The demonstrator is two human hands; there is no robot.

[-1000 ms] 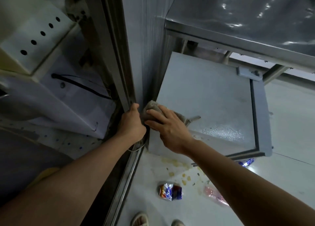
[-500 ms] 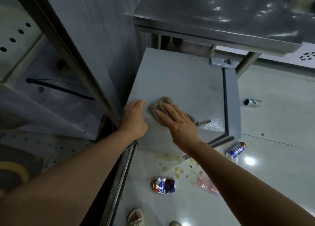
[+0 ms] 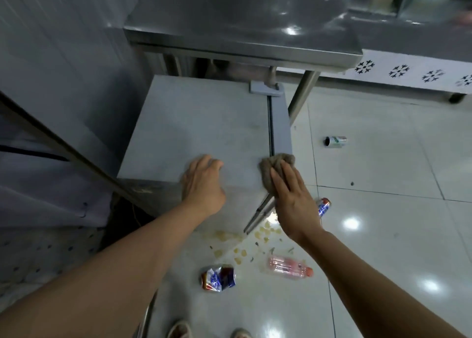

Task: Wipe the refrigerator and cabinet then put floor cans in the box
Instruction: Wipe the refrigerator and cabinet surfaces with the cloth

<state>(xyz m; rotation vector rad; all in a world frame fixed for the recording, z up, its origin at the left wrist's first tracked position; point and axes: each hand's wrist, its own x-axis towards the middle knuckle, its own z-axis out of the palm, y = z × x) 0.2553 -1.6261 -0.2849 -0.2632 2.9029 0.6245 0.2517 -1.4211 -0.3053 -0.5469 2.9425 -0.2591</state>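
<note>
Gleaming white floor tiles [image 3: 383, 159] surround the grey cabinet top [image 3: 199, 123].

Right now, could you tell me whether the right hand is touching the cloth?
Touching: the head view shows the right hand pressed flat on the cloth, fingers overlapping it.

The cabinet [image 3: 199, 123] top looks like painted metal, grey, matt and smooth. The cloth [image 3: 274, 165] at its right edge is a rough brown fabric, crumpled. The counter [image 3: 242, 31] above is shiny steel with bright reflections. The floor [image 3: 383, 210] is glossy white tile. The crushed can [image 3: 217, 277] is shiny metal, and the bottle [image 3: 290, 266] is clear plastic.
</note>
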